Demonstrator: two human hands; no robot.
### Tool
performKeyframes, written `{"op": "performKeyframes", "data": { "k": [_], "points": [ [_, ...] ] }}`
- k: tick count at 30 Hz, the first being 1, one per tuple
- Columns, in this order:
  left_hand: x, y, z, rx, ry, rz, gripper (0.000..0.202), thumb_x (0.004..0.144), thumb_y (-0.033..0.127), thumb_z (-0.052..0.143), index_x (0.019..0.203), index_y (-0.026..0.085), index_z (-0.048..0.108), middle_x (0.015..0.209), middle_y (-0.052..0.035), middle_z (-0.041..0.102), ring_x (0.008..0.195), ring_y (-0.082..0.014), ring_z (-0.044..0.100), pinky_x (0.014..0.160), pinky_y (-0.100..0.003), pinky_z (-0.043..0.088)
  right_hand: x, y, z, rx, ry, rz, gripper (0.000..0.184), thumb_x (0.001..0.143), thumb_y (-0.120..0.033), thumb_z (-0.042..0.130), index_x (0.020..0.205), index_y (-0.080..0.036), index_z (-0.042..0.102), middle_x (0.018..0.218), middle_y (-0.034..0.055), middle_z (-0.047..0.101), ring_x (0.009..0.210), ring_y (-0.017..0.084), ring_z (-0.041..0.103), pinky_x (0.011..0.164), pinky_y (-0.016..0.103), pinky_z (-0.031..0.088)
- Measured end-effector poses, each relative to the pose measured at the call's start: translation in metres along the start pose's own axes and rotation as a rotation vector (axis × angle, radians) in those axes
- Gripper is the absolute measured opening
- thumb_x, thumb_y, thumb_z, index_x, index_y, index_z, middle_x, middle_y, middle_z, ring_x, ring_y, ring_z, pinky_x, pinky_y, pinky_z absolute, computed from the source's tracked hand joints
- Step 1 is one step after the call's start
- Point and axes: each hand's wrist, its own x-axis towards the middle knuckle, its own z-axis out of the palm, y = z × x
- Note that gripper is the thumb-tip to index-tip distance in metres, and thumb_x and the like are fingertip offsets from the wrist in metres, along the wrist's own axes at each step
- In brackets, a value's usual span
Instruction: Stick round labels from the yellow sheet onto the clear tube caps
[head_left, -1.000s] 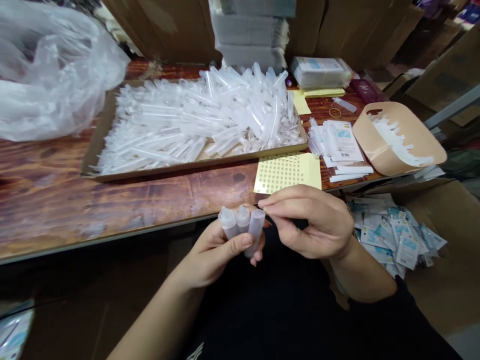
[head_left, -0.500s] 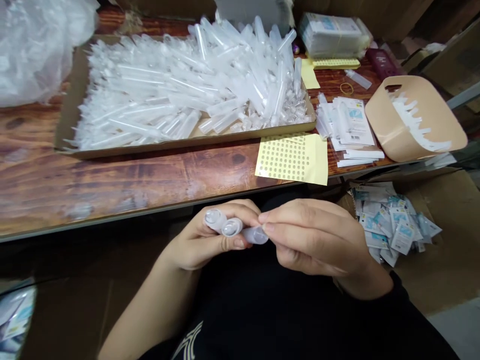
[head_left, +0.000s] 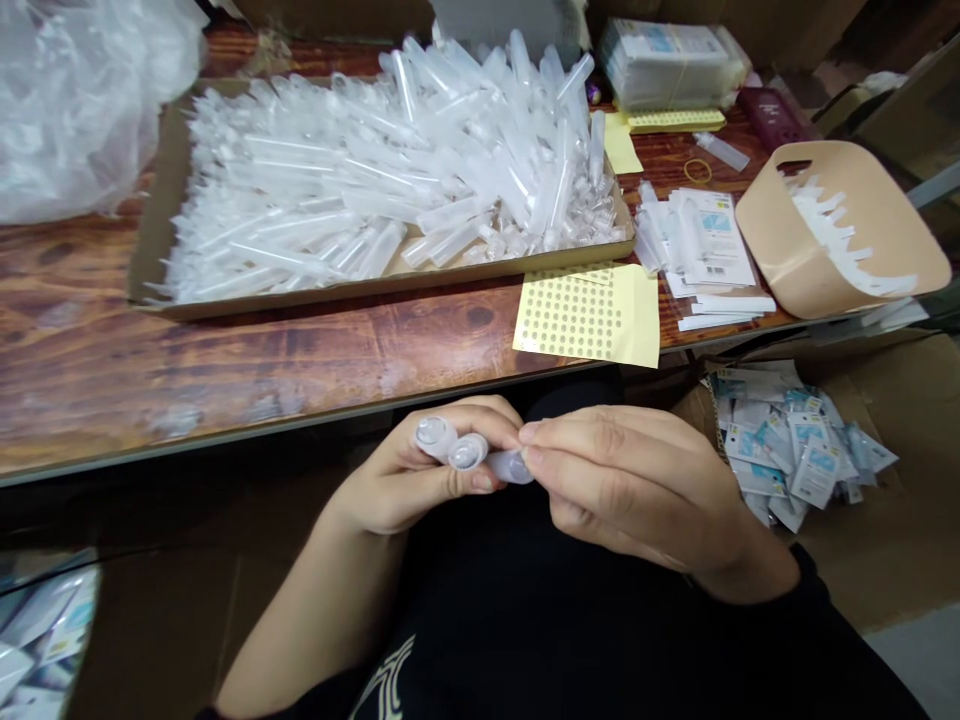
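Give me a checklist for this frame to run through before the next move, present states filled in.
1. Left hand holds three plastic tubes: ok.
2. Right hand touches the rightmost held tube: ok.
3. Anything pinched in the right fingers: cannot tell, tips hide it.
4. Yellow sticker sheet fully on the table: not ok, a near corner juts past the edge.

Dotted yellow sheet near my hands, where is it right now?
In the head view, the dotted sheet lies right of centre on the table, between the tray and your right hand, left of the printed cards.
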Motion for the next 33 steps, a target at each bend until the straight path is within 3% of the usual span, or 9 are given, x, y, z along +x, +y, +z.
{"op": "performKeyframes", "data": {
  "k": [8, 17, 25, 30, 33],
  "points": [
    [0.002, -0.002, 0.000, 0.002, 0.006, 0.024, 0.018, 0.090, 0.030, 0.077, 0.107, 0.024, 0.081, 0.093, -0.0064, 0.071, 0.081, -0.0156, 0.066, 0.073, -0.025, 0.058, 0.000, -0.002, 0.001, 0.009, -0.029, -0.012, 0.012, 0.100, -0.015, 0.062, 0.109, -0.018, 0.069, 0.111, 0.0050, 0.081, 0.112, 0.015, 0.075, 0.104, 0.027, 0.063],
    [0.001, -0.003, -0.001, 0.006, 0.021, 0.025, 0.018, 0.089, 0.032, 0.078, 0.105, 0.023, 0.081, 0.092, -0.0071, 0.071, 0.081, -0.0165, 0.067, 0.072, -0.026, 0.058, -0.003, -0.003, 0.011, -0.024, 0.075, 0.009, 0.019, 0.093, -0.012, 0.068, 0.112, -0.017, 0.068, 0.113, 0.0055, 0.080, 0.107, 0.015, 0.077, 0.097, 0.026, 0.067],
    [0.000, -0.006, -0.001, -0.030, 0.025, 0.017, 0.019, 0.089, 0.033, 0.078, 0.106, 0.025, 0.082, 0.093, -0.0064, 0.071, 0.084, -0.0164, 0.068, 0.076, -0.026, 0.059, -0.002, -0.001, 0.015, -0.050, 0.059, -0.076, 0.016, 0.098, -0.011, 0.058, 0.111, -0.014, 0.067, 0.111, 0.0110, 0.080, 0.106, 0.019, 0.076, 0.097, 0.033, 0.068],
    [0.003, -0.008, 0.001, -0.065, 0.004, 0.003, 0.021, 0.088, 0.034, 0.078, 0.107, 0.024, 0.082, 0.092, -0.0075, 0.070, 0.079, -0.0169, 0.068, 0.071, -0.026, 0.059, -0.002, 0.005, 0.027, -0.078, 0.186, -0.134, 0.012, 0.098, -0.014, 0.058, 0.094, -0.019, 0.068, 0.100, 0.0059, 0.079, 0.091, 0.016, 0.076, 0.081, 0.029, 0.067],
    [0.004, -0.008, 0.003, -0.096, -0.009, 0.016, 0.021, 0.088, 0.034, 0.078, 0.107, 0.026, 0.081, 0.090, -0.0064, 0.070, 0.076, -0.0162, 0.067, 0.067, -0.026, 0.058, -0.004, 0.009, 0.034, -0.028, 0.271, -0.150, 0.014, 0.097, -0.012, 0.057, 0.094, -0.020, 0.068, 0.100, 0.0060, 0.079, 0.088, 0.016, 0.075, 0.074, 0.029, 0.064]
  ]
}}
